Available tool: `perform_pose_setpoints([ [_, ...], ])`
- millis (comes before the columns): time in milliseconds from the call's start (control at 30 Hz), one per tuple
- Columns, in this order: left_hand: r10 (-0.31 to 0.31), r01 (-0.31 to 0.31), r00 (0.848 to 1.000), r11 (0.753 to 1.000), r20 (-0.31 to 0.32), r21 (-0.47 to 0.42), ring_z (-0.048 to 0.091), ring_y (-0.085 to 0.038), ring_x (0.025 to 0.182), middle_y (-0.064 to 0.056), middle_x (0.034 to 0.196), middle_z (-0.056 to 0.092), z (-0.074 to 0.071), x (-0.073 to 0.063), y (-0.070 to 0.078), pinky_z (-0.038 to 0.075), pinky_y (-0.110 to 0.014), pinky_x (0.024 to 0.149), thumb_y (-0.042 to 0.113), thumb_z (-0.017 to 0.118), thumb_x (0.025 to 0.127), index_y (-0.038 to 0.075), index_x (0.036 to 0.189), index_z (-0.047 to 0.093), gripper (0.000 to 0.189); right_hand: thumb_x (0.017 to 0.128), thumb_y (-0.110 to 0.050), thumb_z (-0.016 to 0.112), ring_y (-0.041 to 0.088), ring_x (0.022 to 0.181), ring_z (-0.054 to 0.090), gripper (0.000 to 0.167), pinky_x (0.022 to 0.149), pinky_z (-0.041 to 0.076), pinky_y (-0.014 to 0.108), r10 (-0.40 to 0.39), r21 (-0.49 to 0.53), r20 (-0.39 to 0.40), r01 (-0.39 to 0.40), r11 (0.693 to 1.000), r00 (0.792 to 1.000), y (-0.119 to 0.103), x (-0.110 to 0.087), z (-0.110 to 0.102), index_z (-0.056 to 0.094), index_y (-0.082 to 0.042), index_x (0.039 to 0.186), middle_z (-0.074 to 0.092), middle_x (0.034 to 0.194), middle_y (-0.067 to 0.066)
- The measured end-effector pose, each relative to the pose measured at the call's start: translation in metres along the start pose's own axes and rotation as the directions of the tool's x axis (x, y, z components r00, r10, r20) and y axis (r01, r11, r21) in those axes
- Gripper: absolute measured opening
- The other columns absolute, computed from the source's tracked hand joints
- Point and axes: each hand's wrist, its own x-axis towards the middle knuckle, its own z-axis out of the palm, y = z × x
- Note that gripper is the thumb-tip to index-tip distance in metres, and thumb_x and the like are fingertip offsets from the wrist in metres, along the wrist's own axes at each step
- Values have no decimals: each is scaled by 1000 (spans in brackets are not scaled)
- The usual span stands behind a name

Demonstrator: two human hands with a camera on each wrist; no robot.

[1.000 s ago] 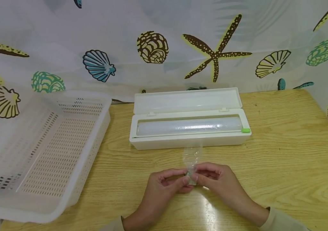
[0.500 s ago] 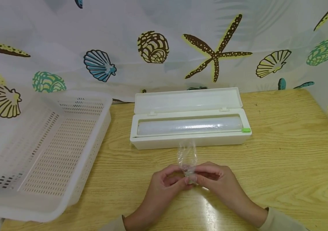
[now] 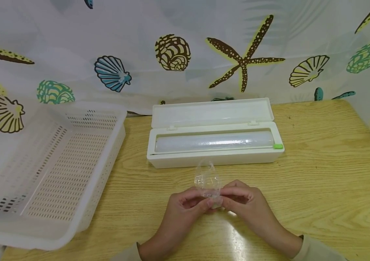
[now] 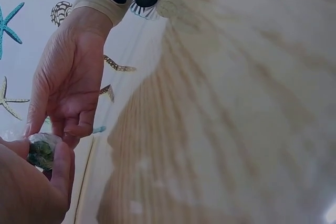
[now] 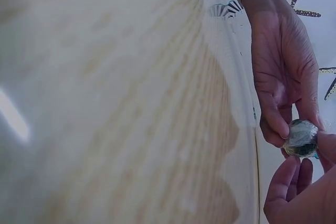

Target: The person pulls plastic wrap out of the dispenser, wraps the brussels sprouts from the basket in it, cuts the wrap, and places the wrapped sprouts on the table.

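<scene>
Between the fingertips of both hands is a small round dark-green bundle (image 4: pixel 43 151) wrapped in clear plastic wrap; what lies inside the film is unclear. A loose crinkled tail of that plastic wrap (image 3: pixel 207 179) stands up past the fingers, leaning a little left. My left hand (image 3: pixel 183 210) pinches the bundle from the left with thumb and fingers. From the other side my right hand (image 3: pixel 253 204) pinches it too, thumbs nearly meeting. In the right wrist view the silvery-green ball (image 5: pixel 302 137) shows film stretched over its face.
Behind the hands lies a white plastic-wrap dispenser (image 3: pixel 215 157), lid raised, with a film roll (image 3: pixel 214 141) inside and a green tab (image 3: pixel 278 146) at its right end. A white slotted basket (image 3: pixel 84 203) stands at left. A shell-print cloth (image 3: pixel 146 54) hangs behind the wooden table (image 3: pixel 328 163).
The loose tail of wrap has swung leftward and puffed out above the fingers. Both hands stay in place, their fingers shifting slightly round the bundle.
</scene>
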Motion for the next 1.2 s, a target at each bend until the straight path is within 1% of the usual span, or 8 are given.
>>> perform_pose_setpoints([
  [200,0,2,999,997,-39,74,76,-25,109,-17,123,76,0,-1,0,63,-39,95,3,78,101,-7,118,79,19,101,-5,78,19,89,70,13,73,59,26,10,-11,-4,-10,1000,1000,1,-1,0,83,-1,113,71,105,10],
  [300,22,-17,999,993,-42,114,75,-27,112,-13,122,78,-1,-1,0,62,-35,96,4,79,101,-4,116,81,17,101,-6,78,19,90,69,13,73,58,26,20,1,2,-20,1000,1000,1,-1,1,82,-2,112,71,105,9],
  [433,41,-35,998,993,-46,110,74,-29,116,-13,121,79,-1,0,-1,62,-35,97,3,79,101,-4,114,81,15,101,-6,78,20,92,70,12,75,59,26,19,7,9,-19,1000,1000,0,0,3,82,-2,113,72,106,9],
  [600,13,-4,996,995,-89,99,75,-27,112,-13,117,80,0,1,0,63,-34,95,3,79,100,-6,111,81,14,98,-6,82,23,98,73,18,82,64,30,42,8,16,-42,999,999,0,-1,4,81,-4,116,72,111,12],
  [733,6,3,994,996,-105,84,76,-27,111,-13,114,80,1,1,1,63,-35,95,2,80,99,-8,111,80,15,95,-6,86,25,97,74,21,80,64,30,48,-7,-3,-48,999,999,-1,-1,5,80,-4,115,72,112,12],
  [967,61,-59,996,997,-67,41,74,-33,119,-18,120,78,3,1,1,61,-40,100,1,83,97,-9,111,80,18,98,-6,83,19,84,71,10,71,61,26,15,-19,-57,-17,1000,998,-1,-2,7,81,-6,107,70,107,11],
  [1067,98,-96,994,995,-52,31,73,-34,120,-19,121,78,2,1,-1,61,-41,101,0,81,97,-12,108,78,16,100,-7,81,20,90,71,8,77,63,28,7,0,-57,-7,1000,998,-2,-2,9,79,-4,108,69,108,12],
  [1200,143,-142,989,990,-36,24,73,-35,121,-22,122,77,1,1,-3,60,-42,102,-4,80,97,-15,104,75,14,102,-6,78,26,104,70,7,91,62,31,4,20,-49,-3,1000,999,-3,-3,11,75,-3,108,67,113,14],
])
